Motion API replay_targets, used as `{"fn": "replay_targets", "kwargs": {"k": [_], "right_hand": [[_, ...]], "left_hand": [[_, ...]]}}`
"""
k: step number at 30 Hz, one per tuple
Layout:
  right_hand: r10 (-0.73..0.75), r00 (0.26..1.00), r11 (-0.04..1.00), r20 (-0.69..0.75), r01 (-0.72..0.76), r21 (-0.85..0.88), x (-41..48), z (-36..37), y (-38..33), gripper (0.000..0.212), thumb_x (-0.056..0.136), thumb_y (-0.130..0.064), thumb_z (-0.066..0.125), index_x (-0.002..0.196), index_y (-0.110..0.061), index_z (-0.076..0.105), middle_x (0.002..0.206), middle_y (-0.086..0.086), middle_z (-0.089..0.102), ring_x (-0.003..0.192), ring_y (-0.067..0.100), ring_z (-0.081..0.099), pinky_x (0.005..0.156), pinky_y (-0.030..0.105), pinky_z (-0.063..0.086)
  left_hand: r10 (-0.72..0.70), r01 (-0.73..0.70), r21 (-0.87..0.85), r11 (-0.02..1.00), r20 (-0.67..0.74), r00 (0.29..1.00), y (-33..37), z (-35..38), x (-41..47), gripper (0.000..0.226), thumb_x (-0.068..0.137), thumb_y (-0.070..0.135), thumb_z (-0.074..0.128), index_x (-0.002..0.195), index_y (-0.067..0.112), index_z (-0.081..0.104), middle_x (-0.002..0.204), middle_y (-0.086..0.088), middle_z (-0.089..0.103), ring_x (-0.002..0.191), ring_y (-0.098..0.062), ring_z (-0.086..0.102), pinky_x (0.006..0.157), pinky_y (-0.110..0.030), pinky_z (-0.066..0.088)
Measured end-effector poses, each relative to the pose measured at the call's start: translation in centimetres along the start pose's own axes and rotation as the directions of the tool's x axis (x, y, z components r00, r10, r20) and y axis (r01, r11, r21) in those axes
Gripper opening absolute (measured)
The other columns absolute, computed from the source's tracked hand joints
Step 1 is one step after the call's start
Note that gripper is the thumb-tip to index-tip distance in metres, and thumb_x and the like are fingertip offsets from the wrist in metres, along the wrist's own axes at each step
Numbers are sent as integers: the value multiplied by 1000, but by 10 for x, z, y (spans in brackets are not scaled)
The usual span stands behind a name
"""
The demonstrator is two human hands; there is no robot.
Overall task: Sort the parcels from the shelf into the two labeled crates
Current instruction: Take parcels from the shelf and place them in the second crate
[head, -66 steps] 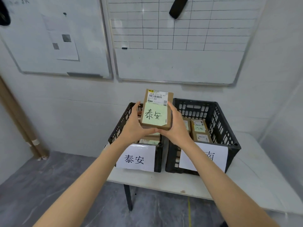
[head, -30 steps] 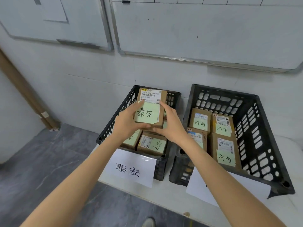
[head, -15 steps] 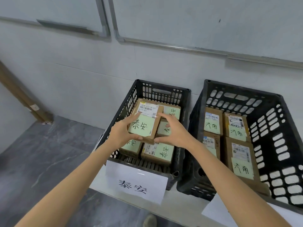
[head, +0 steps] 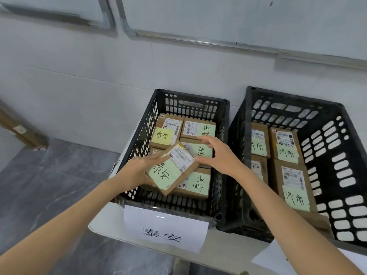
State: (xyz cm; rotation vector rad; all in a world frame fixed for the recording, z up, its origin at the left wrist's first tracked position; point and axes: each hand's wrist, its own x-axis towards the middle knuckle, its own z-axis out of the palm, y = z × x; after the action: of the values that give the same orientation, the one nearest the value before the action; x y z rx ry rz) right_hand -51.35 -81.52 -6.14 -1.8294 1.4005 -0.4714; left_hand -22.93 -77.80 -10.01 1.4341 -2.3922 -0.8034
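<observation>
1. The left grip (head: 137, 171) was curled round the left end of a brown parcel (head: 172, 167), with the thumb on top.
2. The right grip (head: 220, 153) was spread wide. Its thumb tip was at the parcel's right edge, and I could not tell if it touched.
3. The parcel was inside the left crate (head: 139, 135). It was tilted above the other parcels (head: 198, 182) there. It had a green note and a white label on top.
4. The other parcels lay flat in the left crate. Most had green notes, and one had a yellow note (head: 161, 135).
5. A paper sign (head: 164, 231) hung on the front of the left crate.
6. The right crate (head: 337, 135) stood just to the right of the left crate, with more boxes (head: 292, 147) inside.
7. The left crate stood on a white desk (head: 111, 221).
</observation>
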Motion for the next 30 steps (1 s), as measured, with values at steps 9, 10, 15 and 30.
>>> {"fn": "replay_targets", "kwargs": {"k": [9,10,15,30], "right_hand": [[41,998,999,-39,-41,-18,-7,-1,9,65,87,-39,71,144,-30,42,142,-9,44,121,1,39,100,23,30],[41,998,999,-44,-42,-20,-8,-1,10,64,87,-37,71,144,-29,42,142,-8,45,119,0,38,99,22,29],[32,998,999,-60,-33,-18,-14,0,12,60,88,-31,72,142,-27,44,139,-4,47,116,1,38,95,21,30],[35,996,999,-87,-37,-29,-19,-4,11,56,91,-35,67,142,-29,44,142,-7,46,121,1,37,101,24,29]], "left_hand": [[348,-453,492,743,293,891,2,-3,0,89,88,21,69,152,39,11,161,11,4,143,-10,32,112,-34,27],[371,-490,515,703,322,871,4,-3,1,91,87,18,69,154,37,11,162,9,6,143,-11,32,112,-36,28],[498,-645,655,395,437,749,12,10,4,103,69,-5,67,155,26,19,162,-2,15,141,-21,36,111,-43,33],[498,-775,619,-128,716,489,31,34,15,49,91,14,59,133,38,56,143,9,52,121,-11,57,104,-29,36]]}}
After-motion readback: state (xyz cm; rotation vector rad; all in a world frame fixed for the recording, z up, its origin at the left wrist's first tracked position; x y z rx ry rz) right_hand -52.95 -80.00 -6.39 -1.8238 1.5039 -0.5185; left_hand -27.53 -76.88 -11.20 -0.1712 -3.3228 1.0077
